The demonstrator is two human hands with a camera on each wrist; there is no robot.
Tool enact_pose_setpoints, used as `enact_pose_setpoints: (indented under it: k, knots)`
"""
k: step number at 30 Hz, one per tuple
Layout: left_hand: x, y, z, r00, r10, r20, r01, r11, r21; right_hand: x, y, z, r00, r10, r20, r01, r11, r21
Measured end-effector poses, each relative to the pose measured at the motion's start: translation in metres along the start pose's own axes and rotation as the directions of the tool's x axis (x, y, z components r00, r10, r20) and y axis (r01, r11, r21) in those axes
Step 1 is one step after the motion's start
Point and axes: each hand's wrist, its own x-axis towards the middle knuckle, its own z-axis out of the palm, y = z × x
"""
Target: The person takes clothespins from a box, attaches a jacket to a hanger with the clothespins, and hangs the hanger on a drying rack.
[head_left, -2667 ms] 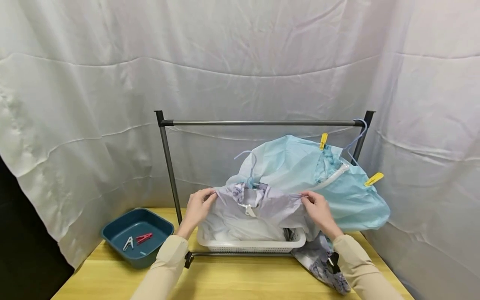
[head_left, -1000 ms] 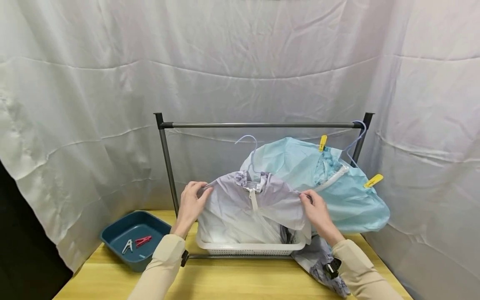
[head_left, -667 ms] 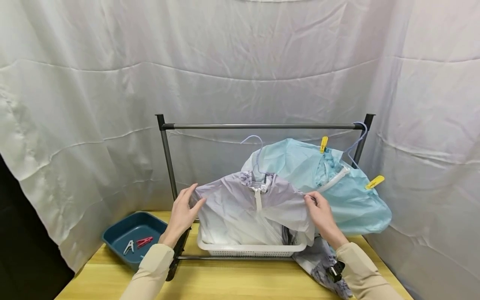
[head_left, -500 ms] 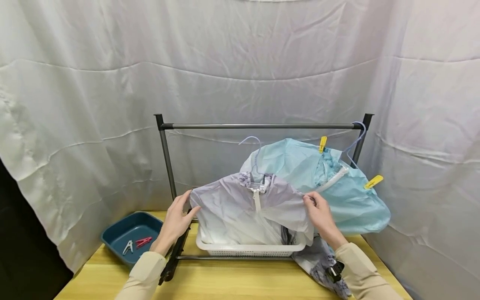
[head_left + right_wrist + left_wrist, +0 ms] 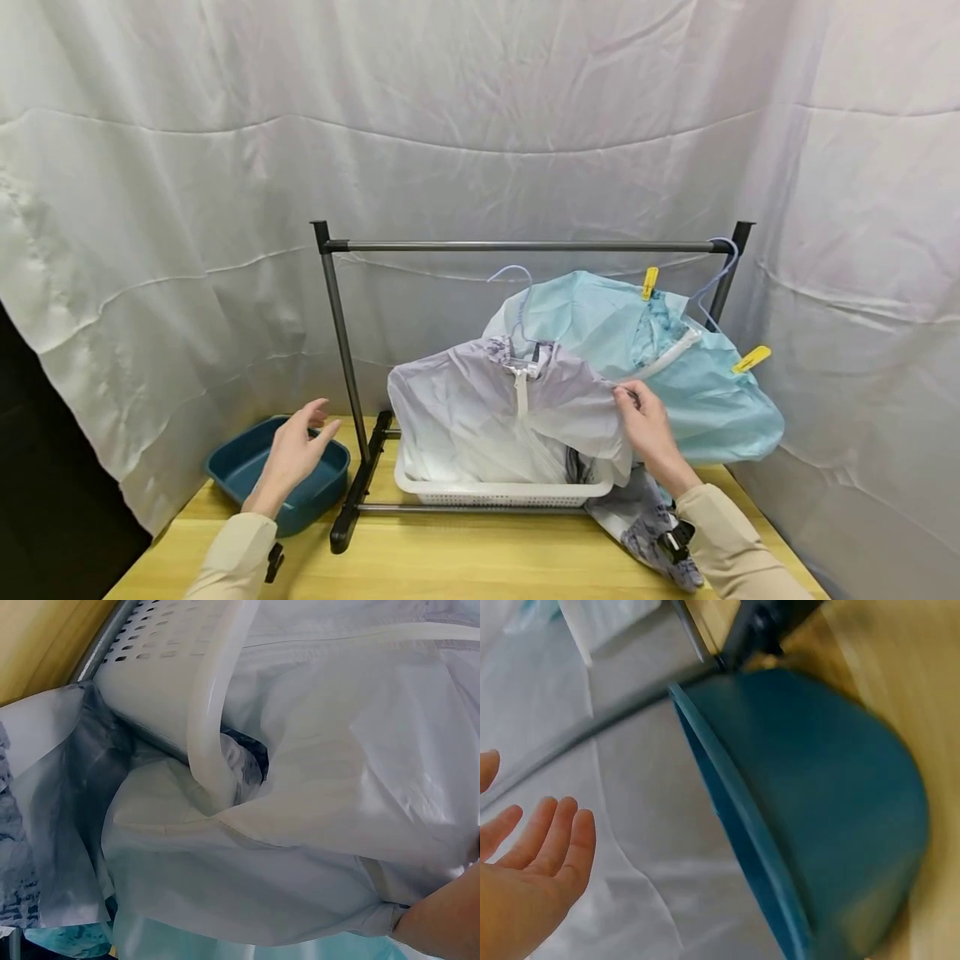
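A lilac-and-white zip jacket [image 5: 480, 408] is on a light blue hanger [image 5: 521, 300], its lower part resting in a white perforated basket [image 5: 502, 492]. My right hand [image 5: 648, 429] pinches the jacket's shoulder at the right; in the right wrist view only part of that hand [image 5: 442, 919] shows at the cloth's edge. My left hand [image 5: 294, 450] is over the dark teal basin [image 5: 330, 483], fingers apart and holding nothing. From the left wrist, the hand [image 5: 540, 870] appears beside the basin's rim [image 5: 739, 802]. The basin's inside is mostly hidden by the hand.
A dark metal rack [image 5: 525, 246] spans the wooden table [image 5: 465, 558]. On its right hangs a light blue garment [image 5: 585, 321] with two yellow clothespins [image 5: 649, 283]. A purple-patterned cloth [image 5: 645, 533] spills beside the basket. Grey-white curtains [image 5: 480, 100] enclose the back and sides.
My left hand has let go of the jacket's left shoulder and moved left and down to the basin. The hanger and jacket rose earlier; my right hand keeps its pinch.
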Motion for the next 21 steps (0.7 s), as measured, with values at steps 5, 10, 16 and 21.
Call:
enact_pose_setpoints:
  k: [5, 10, 16, 21]
  knots:
    - [-0.003, -0.016, -0.009, 0.998, -0.056, 0.036, 0.055, 0.998, 0.027, 0.0, 0.0, -0.002, 1.0, 0.007, -0.017, -0.007, 1.0, 0.001]
    - [-0.007, -0.031, -0.01, 0.991, -0.105, 0.079, 0.1, 0.992, 0.074, 0.001, 0.0, -0.001, 1.0, 0.017, -0.024, -0.017, 1.0, 0.004]
    - [-0.006, -0.053, -0.006, 0.968, -0.162, 0.19, 0.115, 0.966, 0.232, 0.002, -0.001, 0.0, 0.999, 0.031, -0.028, -0.031, 0.999, 0.01]
    - [-0.006, -0.07, -0.001, 0.929, -0.231, 0.289, 0.107, 0.916, 0.386, 0.002, -0.001, 0.001, 1.0, 0.021, -0.012, -0.02, 1.0, 0.011]
